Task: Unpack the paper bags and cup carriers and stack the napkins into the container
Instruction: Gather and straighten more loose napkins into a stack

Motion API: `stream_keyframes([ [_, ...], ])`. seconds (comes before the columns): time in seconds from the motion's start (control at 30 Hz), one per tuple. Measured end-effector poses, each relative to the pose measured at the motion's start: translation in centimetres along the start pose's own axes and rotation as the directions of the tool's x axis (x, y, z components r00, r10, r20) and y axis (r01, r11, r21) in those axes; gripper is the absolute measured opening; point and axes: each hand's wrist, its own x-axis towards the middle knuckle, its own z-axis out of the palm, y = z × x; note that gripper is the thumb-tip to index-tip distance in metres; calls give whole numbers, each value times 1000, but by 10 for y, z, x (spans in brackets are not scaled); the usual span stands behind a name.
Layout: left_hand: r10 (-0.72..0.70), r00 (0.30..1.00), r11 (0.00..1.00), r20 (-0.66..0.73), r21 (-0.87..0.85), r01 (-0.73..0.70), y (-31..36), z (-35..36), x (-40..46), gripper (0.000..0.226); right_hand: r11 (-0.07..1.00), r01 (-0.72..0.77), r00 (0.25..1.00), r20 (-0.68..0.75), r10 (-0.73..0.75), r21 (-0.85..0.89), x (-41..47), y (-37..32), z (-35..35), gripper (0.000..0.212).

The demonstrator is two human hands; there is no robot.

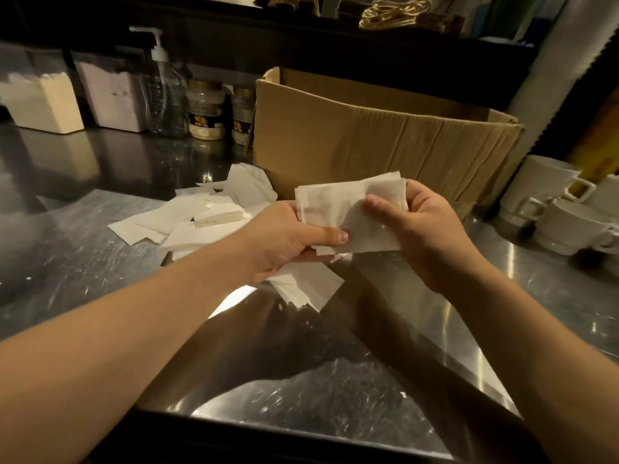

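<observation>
Both hands, left hand [284, 242] and right hand [415, 229], gripping napkin stack [348, 209]; loose napkins [201, 219] at ten o'clock on bench [100, 262], unstacked yet.

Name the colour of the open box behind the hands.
Plain brown cardboard box, seen in the head view.

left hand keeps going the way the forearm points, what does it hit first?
Probably the cardboard box. The left hand, gripping the napkins, points up and right toward its front wall; depth is unclear from one view.
</observation>
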Motion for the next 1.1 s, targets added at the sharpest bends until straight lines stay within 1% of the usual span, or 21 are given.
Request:
stream_keyframes([
  [0.07,53,997,991,-57,128,-45,0,11,-1,36,1000,0,999,51,0,9,-9,4,-17,44],
  [0.1,86,995,976,-60,204,-72,0,16,-1,34,1000,8,998,65,-8,9,-13,7,-26,45],
  [0.2,156,988,904,4,404,-144,5,34,2,31,998,50,997,65,-48,-28,-23,16,-54,37],
  [0.23,159,987,883,26,443,-154,7,40,4,28,998,52,997,56,-50,-29,-24,20,-61,36],
  [0.3,155,987,870,35,469,-153,6,57,11,29,999,46,998,36,-47,12,-28,27,-74,34],
  [0.37,133,991,861,14,494,-122,0,73,19,42,994,47,999,23,-49,97,-33,35,-83,30],
  [0.43,109,994,822,-1,563,-90,-11,84,25,53,993,12,1000,7,-13,115,-36,49,-90,31],
  [0.5,82,996,778,33,623,-84,-18,89,27,61,997,-62,997,40,61,44,-38,56,-95,40],
  [0.53,75,996,772,50,629,-90,-20,88,27,69,997,-80,994,70,81,-10,-38,57,-96,47],
  [0.6,72,995,773,69,626,-99,-21,86,28,96,997,-52,992,116,59,-65,-36,58,-100,63],
  [0.67,50,995,729,86,678,-95,-24,84,30,122,997,-16,992,126,26,-78,-34,57,-100,72],
  [0.7,43,994,709,97,698,-99,-24,85,30,127,997,-1,992,126,12,-83,-33,57,-100,73],
  [0.73,46,993,714,106,692,-107,-25,85,31,127,996,12,992,127,-1,-89,-32,58,-100,72],
  [0.83,94,990,782,110,607,-141,-23,84,31,108,986,71,988,146,-49,-148,-30,58,-100,64],
  [0.93,86,991,805,102,579,-129,-22,85,31,94,972,80,987,155,-46,-220,-30,59,-100,60],
  [1.0,119,990,822,82,551,-144,-22,84,31,73,978,62,991,132,-36,-200,-30,59,-101,54],
  [1.03,134,988,823,72,548,-151,-23,82,31,62,980,68,990,135,-43,-189,-30,59,-101,55],
  [1.1,136,989,797,67,585,-149,-23,79,30,49,977,55,986,165,-21,-208,-30,58,-104,69],
])
